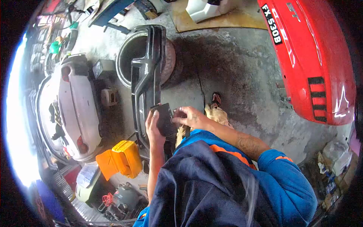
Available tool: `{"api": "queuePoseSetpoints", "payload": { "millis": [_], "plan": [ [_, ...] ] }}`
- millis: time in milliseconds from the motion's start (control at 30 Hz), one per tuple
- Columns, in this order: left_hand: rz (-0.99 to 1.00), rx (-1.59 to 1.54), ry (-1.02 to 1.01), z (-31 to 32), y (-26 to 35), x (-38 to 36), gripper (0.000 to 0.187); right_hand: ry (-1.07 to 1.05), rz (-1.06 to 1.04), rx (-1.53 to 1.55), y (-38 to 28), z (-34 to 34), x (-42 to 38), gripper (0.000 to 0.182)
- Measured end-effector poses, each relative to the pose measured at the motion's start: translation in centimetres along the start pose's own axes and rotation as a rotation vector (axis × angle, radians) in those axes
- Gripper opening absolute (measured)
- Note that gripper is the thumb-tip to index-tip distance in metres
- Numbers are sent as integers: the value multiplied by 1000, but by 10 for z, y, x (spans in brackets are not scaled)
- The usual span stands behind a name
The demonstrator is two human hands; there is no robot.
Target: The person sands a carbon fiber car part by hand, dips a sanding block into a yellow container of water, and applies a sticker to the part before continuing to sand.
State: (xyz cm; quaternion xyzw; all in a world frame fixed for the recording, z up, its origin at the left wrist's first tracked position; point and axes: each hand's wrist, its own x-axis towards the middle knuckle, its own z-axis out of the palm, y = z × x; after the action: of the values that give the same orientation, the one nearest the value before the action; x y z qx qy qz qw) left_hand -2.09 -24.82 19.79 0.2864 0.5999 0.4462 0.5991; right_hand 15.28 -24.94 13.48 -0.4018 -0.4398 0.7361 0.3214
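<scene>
A dark, flat rectangular piece [165, 119] is held in front of my body, near the middle of the view. My left hand [153, 125] grips its left side, fingers along the edge. At its right edge is my right hand [185, 115], with thumb and fingers pinched together; whatever lies between them is too small to make out. Just beyond my hands, a long glossy black car part [147, 72] rests over a tyre [130, 56] on the floor.
A red car [310, 60] stands at the right. White bodywork [72, 109] lies at the left. An orange container [130, 159] and a dark machine with a red coil [124, 196] sit lower left. A white part [204, 9] rests on cardboard [242, 19] at the top.
</scene>
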Motion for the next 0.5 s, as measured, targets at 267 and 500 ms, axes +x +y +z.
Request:
{"api": "queuePoseSetpoints", "payload": {
  "millis": [267, 500],
  "plan": [
    [-56, -2, 13, 1, 5, 3, 33, 34, -12, 126, 8, 1, 3, 37],
    [460, 485, -155, 10, 12, 13, 34, 218, -105, -72, -15, -15, 16, 27]
  ]
}}
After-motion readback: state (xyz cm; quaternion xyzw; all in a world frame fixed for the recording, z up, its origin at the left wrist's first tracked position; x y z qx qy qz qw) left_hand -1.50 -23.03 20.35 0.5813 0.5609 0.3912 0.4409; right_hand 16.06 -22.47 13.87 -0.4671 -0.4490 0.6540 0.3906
